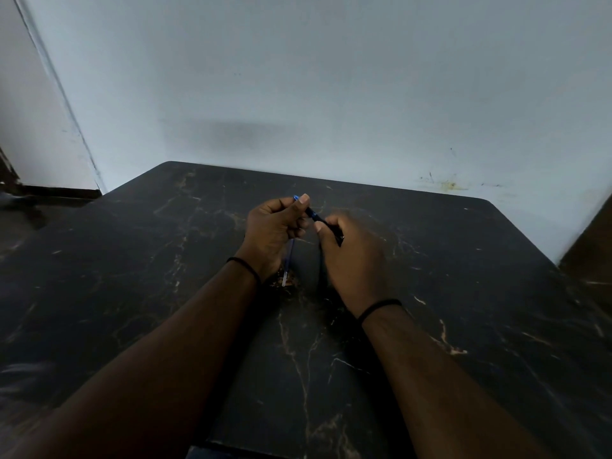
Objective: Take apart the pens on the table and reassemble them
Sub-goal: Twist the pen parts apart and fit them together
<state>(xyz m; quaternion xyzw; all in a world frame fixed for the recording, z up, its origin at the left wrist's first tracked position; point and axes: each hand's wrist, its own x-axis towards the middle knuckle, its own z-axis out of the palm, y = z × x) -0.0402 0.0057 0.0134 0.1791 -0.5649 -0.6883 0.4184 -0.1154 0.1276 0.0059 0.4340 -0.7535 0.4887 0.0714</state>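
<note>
Above the middle of the black marble table (463, 293), both hands hold a dark pen with blue trim (314, 214). My left hand (276, 231) pinches its far end, where a blue tip shows beside the thumb. My right hand (351, 256) grips the dark barrel, whose near end sticks out past the fingers. A thin blue refill (287, 265) lies on the table under my left hand, partly hidden by the wrist.
A pale blue wall (331, 77) rises just behind the table's far edge. A dark ledge (49, 190) sits at the far left, and brown furniture (592, 246) stands by the right edge. Both wrists wear black bands.
</note>
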